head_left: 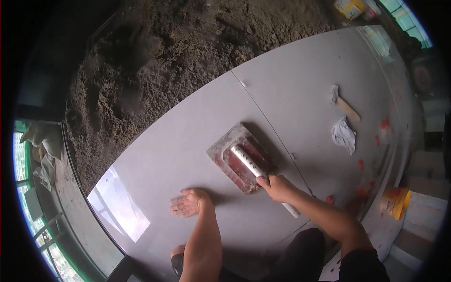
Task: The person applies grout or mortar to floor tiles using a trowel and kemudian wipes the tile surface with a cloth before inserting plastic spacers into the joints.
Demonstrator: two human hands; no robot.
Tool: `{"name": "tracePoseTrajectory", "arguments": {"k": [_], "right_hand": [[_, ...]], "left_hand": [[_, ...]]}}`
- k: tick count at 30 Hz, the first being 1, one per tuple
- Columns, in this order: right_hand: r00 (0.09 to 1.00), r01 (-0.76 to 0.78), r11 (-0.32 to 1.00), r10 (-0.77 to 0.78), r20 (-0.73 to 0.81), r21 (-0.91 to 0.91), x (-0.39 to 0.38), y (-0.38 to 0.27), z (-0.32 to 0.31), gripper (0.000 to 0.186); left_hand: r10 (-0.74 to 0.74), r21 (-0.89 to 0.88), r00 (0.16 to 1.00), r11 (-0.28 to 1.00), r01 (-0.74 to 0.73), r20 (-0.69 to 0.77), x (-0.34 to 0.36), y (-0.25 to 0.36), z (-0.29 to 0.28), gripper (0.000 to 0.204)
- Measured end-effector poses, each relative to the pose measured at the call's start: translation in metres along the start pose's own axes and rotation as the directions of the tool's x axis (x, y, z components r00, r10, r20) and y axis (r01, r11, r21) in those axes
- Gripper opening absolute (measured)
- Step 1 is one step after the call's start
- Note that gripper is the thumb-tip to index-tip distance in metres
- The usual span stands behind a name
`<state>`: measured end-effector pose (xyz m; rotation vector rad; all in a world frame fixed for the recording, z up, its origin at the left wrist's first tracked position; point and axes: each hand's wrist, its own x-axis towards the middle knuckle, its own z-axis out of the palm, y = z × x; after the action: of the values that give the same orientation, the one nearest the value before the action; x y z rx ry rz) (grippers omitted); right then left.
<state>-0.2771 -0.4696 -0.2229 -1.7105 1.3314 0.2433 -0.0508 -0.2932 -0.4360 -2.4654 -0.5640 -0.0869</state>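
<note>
Half-tiled floor by bright windows.

Large grey floor tiles (pixel 291 84) laid smooth, glossy with window glare; rough brown mortar bed (pixel 155 61) beyond, uncovered. Green-framed windows (pixel 28 188) at left, daylight pouring in. Yellow bucket (pixel 395 202) at right, crumpled white rag (pixel 344 134) nearby.

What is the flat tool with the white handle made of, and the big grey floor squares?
The trowel looks like a thin metal plate, dull and smeared with reddish and grey mortar; its white handle, gripped by the right hand, seems plastic. The grey tile under the flat left hand looks like polished ceramic or porcelain, since it mirrors window light.
</note>
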Motion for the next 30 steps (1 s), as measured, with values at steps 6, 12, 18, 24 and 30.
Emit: {"name": "tracePoseTrajectory", "arguments": {"k": [6, 12, 18, 24, 30], "right_hand": [[0.837, 0.129, 0.878, -0.346, -0.424, -0.461, 0.151, 0.009, -0.087, 0.066], [0.927, 0.209, 0.809, -0.342, -0.152, -0.549, 0.202, -0.039, -0.017, 0.076], [0.889, 0.147, 0.866, -0.328, -0.321, -0.478, 0.207, -0.024, -0.051, 0.073], [0.849, 0.354, 0.915, -0.402, -0.343, -0.196, 0.039, -0.011, -0.021, 0.049], [0.994, -0.104, 0.995, 0.104, -0.041, -0.009, -0.042, 0.057, 0.032, 0.052]], "left_hand": [[0.091, -0.495, 0.976, 0.869, 0.018, 0.197, -0.032, -0.006, -0.071, 0.070], [0.056, -0.452, 0.980, 0.891, 0.038, 0.193, -0.015, -0.009, -0.060, 0.071], [0.080, -0.485, 0.983, 0.874, 0.010, 0.164, -0.025, -0.005, -0.066, 0.070], [0.063, -0.548, 0.987, 0.836, 0.028, 0.146, -0.017, -0.012, -0.059, 0.073], [0.095, -0.594, 0.987, 0.804, -0.001, 0.128, -0.025, -0.008, -0.062, 0.076]]}}
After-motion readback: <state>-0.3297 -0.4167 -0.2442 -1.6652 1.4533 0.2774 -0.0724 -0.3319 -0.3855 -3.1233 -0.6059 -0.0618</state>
